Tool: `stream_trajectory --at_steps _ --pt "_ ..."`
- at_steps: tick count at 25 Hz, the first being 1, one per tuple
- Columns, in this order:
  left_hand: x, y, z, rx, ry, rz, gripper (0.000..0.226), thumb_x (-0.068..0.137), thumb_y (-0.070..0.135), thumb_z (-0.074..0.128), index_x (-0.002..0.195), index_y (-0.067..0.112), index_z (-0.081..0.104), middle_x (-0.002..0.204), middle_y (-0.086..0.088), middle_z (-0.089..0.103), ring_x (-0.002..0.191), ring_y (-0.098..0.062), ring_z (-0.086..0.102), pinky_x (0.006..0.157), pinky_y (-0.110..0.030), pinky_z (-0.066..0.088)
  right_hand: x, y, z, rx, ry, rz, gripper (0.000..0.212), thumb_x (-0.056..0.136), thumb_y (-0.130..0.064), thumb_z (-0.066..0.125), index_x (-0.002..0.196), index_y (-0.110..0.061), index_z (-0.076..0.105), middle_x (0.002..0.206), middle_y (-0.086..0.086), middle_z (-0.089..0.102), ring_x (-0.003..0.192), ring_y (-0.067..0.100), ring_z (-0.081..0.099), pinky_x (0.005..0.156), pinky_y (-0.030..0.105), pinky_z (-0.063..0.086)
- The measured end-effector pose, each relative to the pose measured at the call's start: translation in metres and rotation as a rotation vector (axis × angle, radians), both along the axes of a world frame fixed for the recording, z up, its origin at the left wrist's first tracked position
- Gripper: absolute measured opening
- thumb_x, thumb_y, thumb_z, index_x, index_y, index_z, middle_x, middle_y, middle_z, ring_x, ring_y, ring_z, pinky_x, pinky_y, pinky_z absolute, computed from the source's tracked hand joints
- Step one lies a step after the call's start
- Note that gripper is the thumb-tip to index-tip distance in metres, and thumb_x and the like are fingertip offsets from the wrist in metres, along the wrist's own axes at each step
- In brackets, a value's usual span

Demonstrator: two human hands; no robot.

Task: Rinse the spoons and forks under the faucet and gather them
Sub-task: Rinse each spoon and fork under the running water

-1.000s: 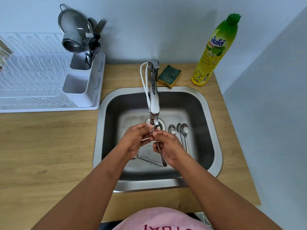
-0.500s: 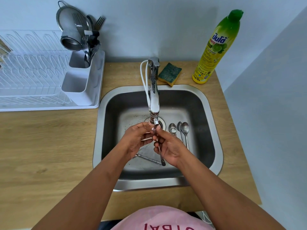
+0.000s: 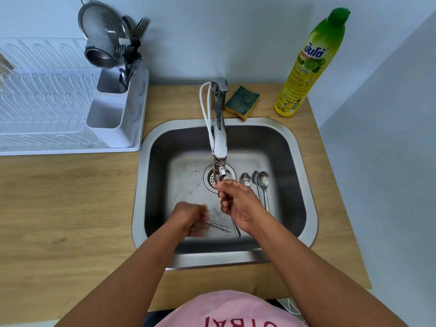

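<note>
My right hand is closed around a metal utensil, its top end held right under the faucet spout and its handle pointing down toward me. The hand hides the utensil's head, so spoon or fork is unclear. My left hand is lower and to the left, blurred, with curled fingers at the ends of two utensils lying on the sink floor. Whether it grips them is not visible. Three spoons lie side by side to the right of the drain.
The steel sink is set in a wooden counter. A white dish rack with a cutlery holder of forks and a strainer stands at the back left. A sponge and a dish soap bottle stand behind the sink.
My left hand has let go of the utensil under the spout and dropped down and left to the utensils on the sink floor. My right hand stays under the faucet.
</note>
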State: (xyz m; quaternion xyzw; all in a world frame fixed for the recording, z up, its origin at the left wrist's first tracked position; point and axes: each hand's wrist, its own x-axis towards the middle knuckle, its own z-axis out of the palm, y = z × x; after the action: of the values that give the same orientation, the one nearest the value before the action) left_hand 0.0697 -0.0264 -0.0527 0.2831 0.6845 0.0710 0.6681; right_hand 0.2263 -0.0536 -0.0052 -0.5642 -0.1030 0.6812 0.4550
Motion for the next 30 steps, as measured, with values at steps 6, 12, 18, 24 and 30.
stream_trajectory --at_steps 6,12,18,24,30 --pt "-0.004 -0.004 -0.045 -0.13 0.233 -0.076 0.039 0.098 0.033 0.062 0.084 -0.004 0.063 0.068 -0.019 0.069 0.048 -0.029 0.069 0.038 -0.028 0.051 -0.005 0.0 -0.005 -0.009 -0.129 0.046 0.024 0.089 -0.033 0.075 0.075 -0.014 0.071 0.056 -0.002 0.054 0.045 0.01 0.036 0.046 0.024 0.027" --pt "0.008 0.004 -0.064 0.011 0.347 0.222 0.02 0.076 0.011 0.083 0.079 -0.004 0.071 0.058 -0.019 0.073 0.045 -0.03 0.073 0.043 -0.044 0.06 0.01 -0.003 -0.015 0.024 -0.151 0.074 0.002 0.082 -0.017 0.078 0.082 -0.018 0.077 0.068 0.002 0.07 0.052 0.011 0.054 0.052 0.022 0.043" --pt "0.017 0.01 -0.068 0.047 0.18 0.327 0.015 0.083 0.011 0.078 0.085 -0.003 0.072 0.071 -0.018 0.075 0.063 -0.03 0.074 0.063 -0.041 0.063 0.052 -0.002 -0.064 -0.228 -0.533 -0.127 0.018 0.084 0.005 0.065 0.09 -0.012 0.068 0.075 0.01 0.074 0.059 0.018 0.064 0.062 0.031 0.055" --pt "0.04 0.021 -0.04 0.097 -0.063 0.349 0.007 0.089 0.004 0.072 0.087 0.002 0.066 0.07 -0.015 0.069 0.054 -0.021 0.067 0.044 -0.027 0.057 0.09 0.007 -0.084 -0.393 -1.011 -0.009 0.014 0.085 -0.003 0.059 0.093 -0.006 0.07 0.1 0.021 0.074 0.098 0.04 0.069 0.081 0.031 0.052" --pt "0.049 0.023 -0.015 0.056 -0.241 0.342 0.016 0.088 0.007 0.075 0.103 0.004 0.069 0.084 -0.012 0.071 0.066 -0.02 0.066 0.054 -0.029 0.06 0.071 0.0 -0.059 -0.332 -1.236 0.19 0.046 0.088 -0.013 0.059 0.132 -0.001 0.054 0.135 0.024 0.053 0.126 0.045 0.048 0.105 0.045 0.041"
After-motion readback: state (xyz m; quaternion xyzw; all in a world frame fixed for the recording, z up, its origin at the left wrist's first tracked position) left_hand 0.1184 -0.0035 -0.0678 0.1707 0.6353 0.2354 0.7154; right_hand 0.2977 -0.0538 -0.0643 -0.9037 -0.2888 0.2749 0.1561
